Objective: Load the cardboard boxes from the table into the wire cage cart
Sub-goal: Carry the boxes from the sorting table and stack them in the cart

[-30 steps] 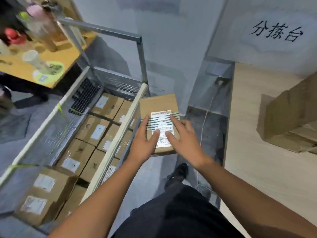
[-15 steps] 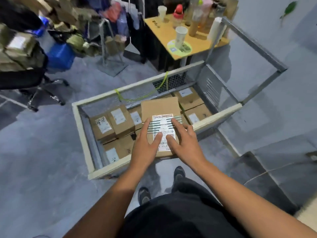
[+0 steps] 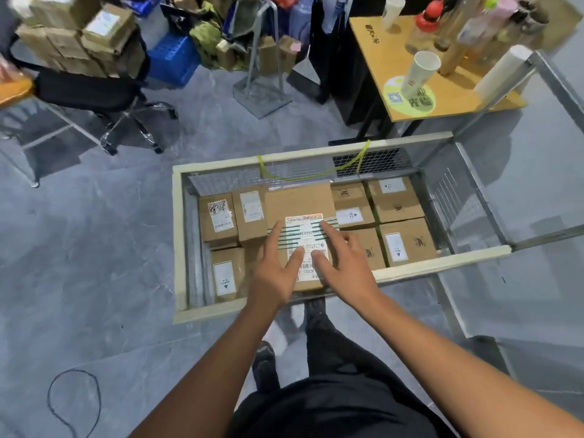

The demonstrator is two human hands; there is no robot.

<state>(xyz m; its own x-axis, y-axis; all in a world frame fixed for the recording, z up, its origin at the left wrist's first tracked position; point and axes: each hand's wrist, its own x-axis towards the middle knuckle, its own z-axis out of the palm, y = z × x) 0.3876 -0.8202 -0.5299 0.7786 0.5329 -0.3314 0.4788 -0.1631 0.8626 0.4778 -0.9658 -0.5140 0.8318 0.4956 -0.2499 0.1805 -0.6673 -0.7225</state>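
Where green tape [image 3: 300, 236] bands it, box [image 3: 300, 200] is cardboard.

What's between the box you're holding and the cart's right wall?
Head view: four loaded boxes fill that stretch, from the held box to the cart wall.

Even indoor light, soft blur (edges bowed)

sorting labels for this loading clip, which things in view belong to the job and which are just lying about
Belongs to the job: labelled cardboard box, held over the wire cage cart by the left hand and right hand; packed boxes inside it.
Just lying about: paper cup on the wooden table; office chair; blue crate; black cable on the floor.
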